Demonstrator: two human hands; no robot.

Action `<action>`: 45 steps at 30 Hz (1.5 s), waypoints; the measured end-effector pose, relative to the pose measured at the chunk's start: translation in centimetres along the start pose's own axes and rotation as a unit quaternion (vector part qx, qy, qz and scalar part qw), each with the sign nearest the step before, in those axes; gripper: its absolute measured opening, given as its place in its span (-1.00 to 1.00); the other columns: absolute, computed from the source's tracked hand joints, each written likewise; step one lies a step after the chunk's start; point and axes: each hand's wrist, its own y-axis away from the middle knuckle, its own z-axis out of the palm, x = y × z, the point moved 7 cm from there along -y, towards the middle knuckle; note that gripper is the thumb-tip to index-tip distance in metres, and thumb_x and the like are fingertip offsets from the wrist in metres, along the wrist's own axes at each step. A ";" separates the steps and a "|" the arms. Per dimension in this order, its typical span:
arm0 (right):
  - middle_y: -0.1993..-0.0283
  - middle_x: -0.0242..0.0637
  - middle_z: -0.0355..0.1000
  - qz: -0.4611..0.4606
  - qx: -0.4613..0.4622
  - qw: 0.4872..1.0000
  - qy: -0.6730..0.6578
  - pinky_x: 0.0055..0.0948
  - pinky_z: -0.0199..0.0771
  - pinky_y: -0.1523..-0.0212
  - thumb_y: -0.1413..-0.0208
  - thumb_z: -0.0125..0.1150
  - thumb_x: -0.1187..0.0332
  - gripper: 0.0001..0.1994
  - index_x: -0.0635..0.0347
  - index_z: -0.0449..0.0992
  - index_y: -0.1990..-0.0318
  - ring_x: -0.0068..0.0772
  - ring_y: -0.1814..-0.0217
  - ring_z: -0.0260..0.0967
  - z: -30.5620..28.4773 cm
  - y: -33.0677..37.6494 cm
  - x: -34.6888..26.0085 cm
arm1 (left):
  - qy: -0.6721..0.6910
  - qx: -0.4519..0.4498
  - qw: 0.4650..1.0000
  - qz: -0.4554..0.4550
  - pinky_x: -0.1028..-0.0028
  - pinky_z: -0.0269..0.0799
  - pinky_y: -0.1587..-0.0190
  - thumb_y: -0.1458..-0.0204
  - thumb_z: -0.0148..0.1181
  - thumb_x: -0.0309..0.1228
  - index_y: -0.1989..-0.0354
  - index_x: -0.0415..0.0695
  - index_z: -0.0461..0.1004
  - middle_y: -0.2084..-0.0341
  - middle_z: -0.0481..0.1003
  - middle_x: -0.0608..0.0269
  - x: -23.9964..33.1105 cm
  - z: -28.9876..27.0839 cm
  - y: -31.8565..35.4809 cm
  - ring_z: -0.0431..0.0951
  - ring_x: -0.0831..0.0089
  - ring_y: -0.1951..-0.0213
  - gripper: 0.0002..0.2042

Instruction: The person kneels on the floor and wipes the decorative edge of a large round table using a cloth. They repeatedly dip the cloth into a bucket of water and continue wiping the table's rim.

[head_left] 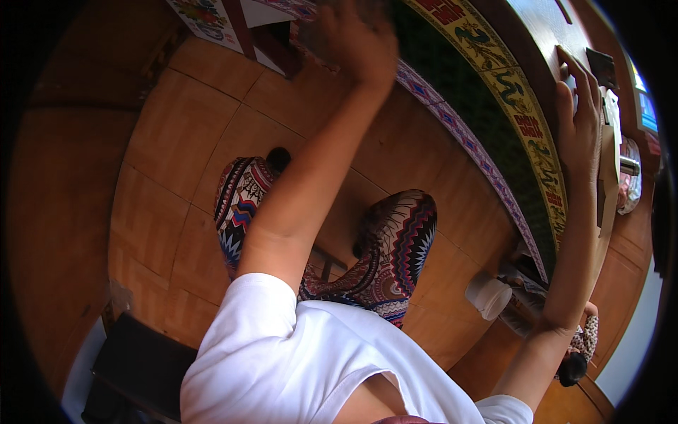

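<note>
Looked down from the head view past a white shirt [282, 346] and patterned trousers [402, 247]. Found the widest open room left of the raised left forearm, over the tiled floor [176, 148], as far as the wooden panelling [70, 212]. Saw another stretch of floor between the knees and the curved hem of a dark green cloth [459, 78]. Traced its edges: a purple-and-blue band [466, 138] along the lower side, a yellow border [512, 85] with red and green motifs along the upper. Found less space on the right, with a dark square object [602, 67] just beyond the fingertips and a cream-coloured board [609, 141] beside the wrist.

Met the left hand [357, 42] at the top rim, left of the green cloth and near the upper end of the purple-and-blue band. Could not tell its grip, or whether it touched the cloth, through blur and shadow. Found the right hand [583, 116] spread, fingers reaching upward and thumb apart, just right of the yellow border. Noted a pale bucket [489, 295] below the cloth and another person [579, 350] at lower right.
</note>
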 end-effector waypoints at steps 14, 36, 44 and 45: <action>-0.20 -0.13 0.41 0.004 -0.006 1.000 0.007 -0.17 0.25 -0.30 -0.41 -0.09 0.04 -0.57 -0.01 0.43 -0.29 -0.09 -0.28 0.33 0.6 -0.2 0.4 | 0.073 -0.061 0.995 0.026 -0.02 0.30 0.00 -0.13 0.21 -0.40 0.14 -0.24 0.36 0.13 0.31 -0.14 1.4 0.9 2.1 0.36 -0.22 0.00 -0.77; -0.28 -0.20 0.39 0.011 0.002 0.999 -0.037 -0.29 0.34 -0.20 -0.39 0.00 0.05 -0.57 -0.05 0.44 -0.29 -0.22 -0.27 0.35 0.8 -0.2 1.1 | 0.207 -0.271 0.922 0.186 0.14 0.46 0.18 0.04 0.24 -0.46 0.29 0.03 0.50 0.23 0.41 0.14 6.1 3.1 13.9 0.46 0.06 0.13 -0.86; 0.02 -0.10 0.43 0.025 0.020 0.998 -0.049 -0.20 0.31 -0.17 -0.26 0.12 0.11 -0.58 0.19 0.46 -0.13 -0.13 -0.06 0.38 -0.2 -0.6 -0.6 | 0.517 0.086 0.830 -0.188 0.06 0.29 -0.08 -0.30 0.03 -0.33 -0.08 -0.42 0.29 0.08 0.35 -0.24 -4.5 0.5 -5.6 0.35 -0.15 0.02 -0.63; 0.02 -0.11 0.43 0.035 0.009 0.998 -0.043 -0.20 0.31 -0.17 -0.26 0.12 0.11 -0.58 0.20 0.46 -0.13 -0.13 -0.06 0.38 -0.2 -0.5 -1.0 | 0.371 0.083 0.916 -0.128 0.05 0.29 -0.07 -0.30 0.03 -0.33 -0.08 -0.43 0.27 0.07 0.34 -0.26 -4.7 0.7 -6.0 0.35 -0.15 0.02 -0.63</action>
